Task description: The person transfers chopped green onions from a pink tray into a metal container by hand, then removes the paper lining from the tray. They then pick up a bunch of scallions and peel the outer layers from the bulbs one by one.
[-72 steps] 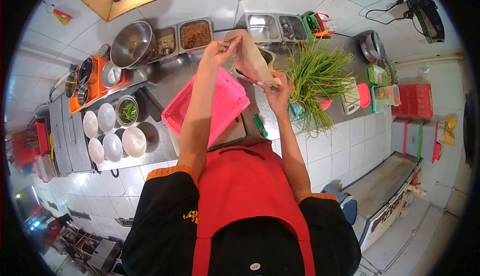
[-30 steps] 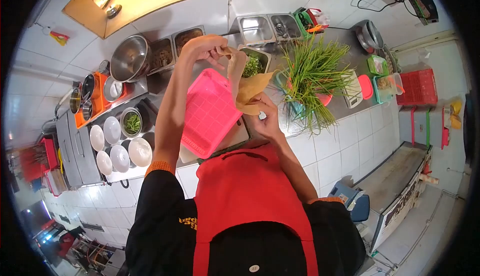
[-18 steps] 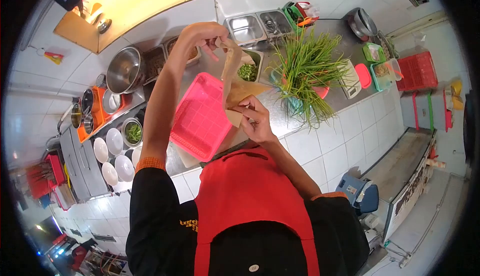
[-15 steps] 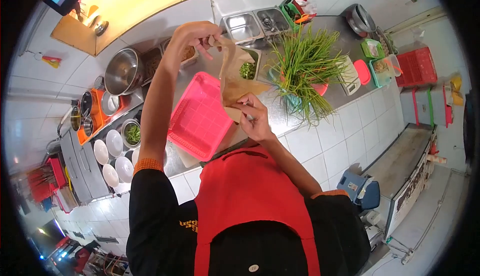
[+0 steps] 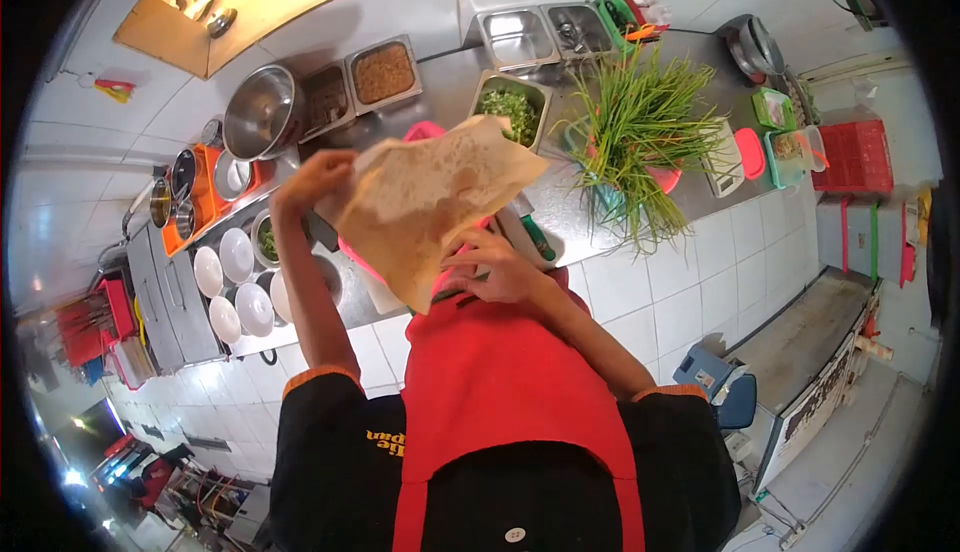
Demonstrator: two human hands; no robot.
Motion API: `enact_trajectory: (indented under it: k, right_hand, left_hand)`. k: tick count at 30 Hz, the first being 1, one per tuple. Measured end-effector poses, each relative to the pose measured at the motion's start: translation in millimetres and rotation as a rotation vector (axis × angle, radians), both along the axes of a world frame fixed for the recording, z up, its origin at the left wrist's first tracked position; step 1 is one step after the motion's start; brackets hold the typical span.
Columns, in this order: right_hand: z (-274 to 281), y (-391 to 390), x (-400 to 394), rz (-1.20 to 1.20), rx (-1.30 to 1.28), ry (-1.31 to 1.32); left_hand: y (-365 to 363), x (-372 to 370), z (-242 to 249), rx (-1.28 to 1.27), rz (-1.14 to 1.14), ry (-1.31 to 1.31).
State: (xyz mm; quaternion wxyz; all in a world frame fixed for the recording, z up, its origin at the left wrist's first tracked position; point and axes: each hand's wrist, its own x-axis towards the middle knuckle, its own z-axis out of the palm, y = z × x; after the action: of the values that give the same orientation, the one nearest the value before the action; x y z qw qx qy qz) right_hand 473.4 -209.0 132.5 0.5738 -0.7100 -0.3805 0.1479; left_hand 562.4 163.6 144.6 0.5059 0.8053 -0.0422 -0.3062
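Note:
A sheet of stained brown paper [image 5: 440, 187] hangs spread between my hands, over a pink basket [image 5: 424, 131] that it mostly covers. My left hand [image 5: 318, 180] is closed at the paper's left edge, somewhat blurred. My right hand [image 5: 490, 267] pinches the paper's lower right edge with bent fingers. Just behind the sheet stands a metal container of chopped greens [image 5: 512, 112]. A green-handled knife [image 5: 538, 237] lies on the counter to the right of the paper.
Long green stalks [image 5: 645, 137] spread over the counter on the right. Metal pans [image 5: 384, 72] and a large steel bowl [image 5: 262, 117] line the back left. White bowls [image 5: 238, 254] stand at the left, near an orange rack [image 5: 205, 197].
The paper has swung left and opened out flat over the pink basket. My left hand has moved down and left. The container of greens and the knife are now more exposed.

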Motion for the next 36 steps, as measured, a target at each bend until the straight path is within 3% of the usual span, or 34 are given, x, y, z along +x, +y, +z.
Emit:
enact_trajectory:
  k: [1,3,5,6,7,10,11,13,15,17,19,21,22,24,27,29,30,33,34,36]
  right_hand:
    - [-10.5,4.8,-7.7,0.101,-0.024,0.292]
    - [-43.1,8.8,-14.5,0.217,-0.087,0.312]
    - [-72.4,10.6,-17.9,0.317,-0.204,0.418]
    - [-95.8,8.9,-15.9,0.343,-0.356,0.358]
    - [-104.3,8.7,-9.6,0.372,-0.351,0.356]
    - [-110.5,8.6,10.8,0.343,-0.384,0.597]
    - [-97.8,10.3,22.1,0.288,-0.418,0.478]
    - [-89.5,21.4,38.9,0.243,-0.452,0.357]
    - [-90.1,37.5,53.5,0.128,-0.445,-0.05]
    - [-104.6,60.1,64.2,0.131,-0.418,-0.158]
    - [-121.9,79.1,66.2,0.132,-0.386,-0.269]
    - [-136.1,95.0,65.7,0.153,-0.594,-0.448]
    - [-141.8,100.5,63.4,0.155,-0.592,-0.451]
    - [-150.5,106.7,57.9,0.107,-0.881,-0.468]
    - [-151.5,101.9,48.9,0.03,-1.016,-0.381]
    - [-161.8,104.0,46.6,0.007,-1.064,-0.368]
    - [-170.7,104.4,44.9,-0.033,-1.116,-0.351]
    - [-220.7,109.8,51.0,-0.116,-0.983,-0.457]
    - [-205.1,112.8,53.6,-0.112,-0.989,-0.454]
    - [-170.7,122.2,61.5,0.198,-1.056,-0.678]
  left_hand:
    - [24.0,-20.0,-45.4,-0.041,0.008,0.026]
    - [56.4,-62.5,-130.7,0.112,0.109,0.142]
    - [48.5,-103.9,-164.9,0.468,0.213,-0.126]
    - [40.8,-126.0,-184.9,0.487,0.34,-0.232]
    - [30.7,-143.0,-195.8,0.506,0.462,-0.342]
    - [-3.4,-161.3,-166.4,0.633,0.647,-0.271]
    - [-11.9,-163.0,-163.7,0.634,0.662,-0.263]
    - [-26.0,-160.0,-157.4,0.7,0.686,-0.559]
    - [-36.4,-150.4,-153.9,0.707,0.696,-0.589]
    - [-40.1,-140.4,-157.7,0.826,0.564,-0.634]
    - [-49.2,-134.0,-150.3,0.846,0.583,-0.599]
    - [-57.5,-127.3,-141.1,0.869,0.598,-0.569]
    - [-62.7,-126.8,-137.9,0.921,0.692,-0.651]
    - [-79.7,-128.3,-131.7,0.972,0.787,-0.73]
    - [-110.7,-140.3,-134.0,0.905,0.685,-0.773]
    - [-122.8,-154.0,-169.5,0.998,0.453,-0.564]
    - [-125.4,-163.0,-182.4,0.999,0.461,-0.555]
    - [-133.2,-176.3,-201.6,1.012,0.442,-0.513]
    - [-132.4,-173.0,-203.1,1.015,0.4,-0.426]
    - [-132.8,-167.8,-202.4,1.012,0.355,-0.336]
